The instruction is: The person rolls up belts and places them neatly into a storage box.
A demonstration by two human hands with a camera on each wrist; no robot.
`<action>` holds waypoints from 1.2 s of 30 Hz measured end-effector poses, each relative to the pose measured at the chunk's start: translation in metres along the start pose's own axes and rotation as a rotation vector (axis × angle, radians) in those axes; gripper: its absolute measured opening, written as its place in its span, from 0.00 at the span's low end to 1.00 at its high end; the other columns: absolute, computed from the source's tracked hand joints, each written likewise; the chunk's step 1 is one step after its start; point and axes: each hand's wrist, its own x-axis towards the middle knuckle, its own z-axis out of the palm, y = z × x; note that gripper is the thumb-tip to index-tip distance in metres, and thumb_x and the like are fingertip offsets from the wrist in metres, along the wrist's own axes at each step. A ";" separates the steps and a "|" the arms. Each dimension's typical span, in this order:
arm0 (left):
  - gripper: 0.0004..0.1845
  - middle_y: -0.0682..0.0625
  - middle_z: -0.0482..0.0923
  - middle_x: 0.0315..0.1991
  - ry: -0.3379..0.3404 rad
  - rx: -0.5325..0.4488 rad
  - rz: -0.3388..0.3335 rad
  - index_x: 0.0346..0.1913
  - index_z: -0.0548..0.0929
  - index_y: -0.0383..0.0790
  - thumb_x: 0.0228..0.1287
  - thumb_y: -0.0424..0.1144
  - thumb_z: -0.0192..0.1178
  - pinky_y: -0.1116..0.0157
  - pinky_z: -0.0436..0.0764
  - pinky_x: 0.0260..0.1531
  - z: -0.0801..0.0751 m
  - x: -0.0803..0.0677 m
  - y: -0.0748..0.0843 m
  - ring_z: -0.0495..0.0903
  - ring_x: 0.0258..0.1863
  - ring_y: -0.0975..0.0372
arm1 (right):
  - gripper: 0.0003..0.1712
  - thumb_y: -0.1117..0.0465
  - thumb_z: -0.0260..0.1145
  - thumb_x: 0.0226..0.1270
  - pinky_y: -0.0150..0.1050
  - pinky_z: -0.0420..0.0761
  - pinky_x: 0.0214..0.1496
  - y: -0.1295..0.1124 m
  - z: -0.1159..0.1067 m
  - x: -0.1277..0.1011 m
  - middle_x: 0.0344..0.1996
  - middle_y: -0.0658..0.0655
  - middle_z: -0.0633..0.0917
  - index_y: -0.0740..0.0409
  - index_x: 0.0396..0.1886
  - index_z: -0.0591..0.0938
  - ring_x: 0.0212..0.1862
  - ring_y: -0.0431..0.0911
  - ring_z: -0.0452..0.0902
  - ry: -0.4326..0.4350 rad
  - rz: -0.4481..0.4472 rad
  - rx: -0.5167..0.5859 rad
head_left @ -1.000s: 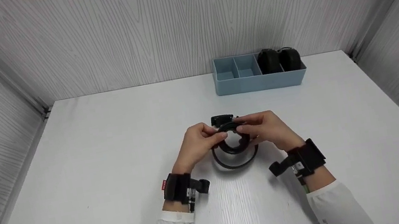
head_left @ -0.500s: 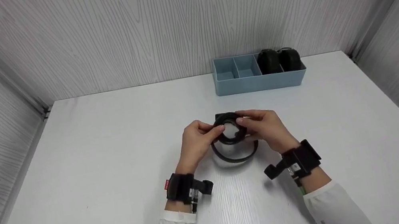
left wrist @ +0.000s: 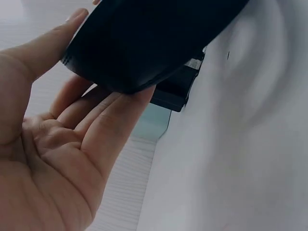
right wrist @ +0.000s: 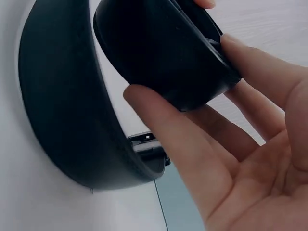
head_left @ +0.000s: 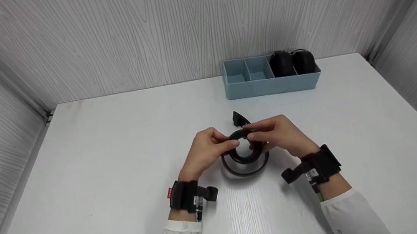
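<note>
Now the buckle end (head_left: pixel 239 118) has swung up behind the coiled black belt (head_left: pixel 245 154), which sits lower above the white table (head_left: pixel 95 174); my left hand (head_left: pixel 208 151) and right hand (head_left: pixel 277 135) pinch its rim, winding tighter.

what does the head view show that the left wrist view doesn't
Only the head view shows both hands together: the left hand and right hand pinching a coiled black belt over the white table, plus the blue tray at the back with two black rolls in its right compartment. Only the left wrist view shows the left palm from close up, with the fingers lying under the belt's dark band and the thumb on its outer side. Both show the left hand, the belt, its buckle end and the table.
</note>
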 end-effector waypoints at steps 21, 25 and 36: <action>0.16 0.46 0.89 0.32 0.095 -0.049 0.050 0.40 0.81 0.35 0.62 0.42 0.76 0.66 0.83 0.35 0.002 0.001 0.001 0.87 0.32 0.59 | 0.27 0.54 0.75 0.69 0.54 0.87 0.49 0.002 0.002 0.003 0.53 0.62 0.87 0.57 0.65 0.83 0.42 0.49 0.85 0.089 0.056 0.099; 0.17 0.46 0.89 0.33 0.043 -0.012 0.031 0.39 0.81 0.35 0.61 0.43 0.77 0.66 0.81 0.35 0.001 0.001 0.002 0.88 0.33 0.59 | 0.27 0.53 0.76 0.68 0.47 0.89 0.43 0.001 0.000 0.001 0.52 0.61 0.87 0.57 0.64 0.84 0.44 0.49 0.85 0.031 0.051 0.019; 0.17 0.44 0.88 0.33 0.175 -0.118 0.041 0.39 0.79 0.35 0.62 0.42 0.77 0.65 0.85 0.36 0.010 0.004 0.002 0.87 0.31 0.60 | 0.26 0.55 0.74 0.70 0.47 0.89 0.41 0.004 0.011 0.006 0.46 0.64 0.88 0.58 0.65 0.83 0.40 0.51 0.88 0.191 0.036 0.187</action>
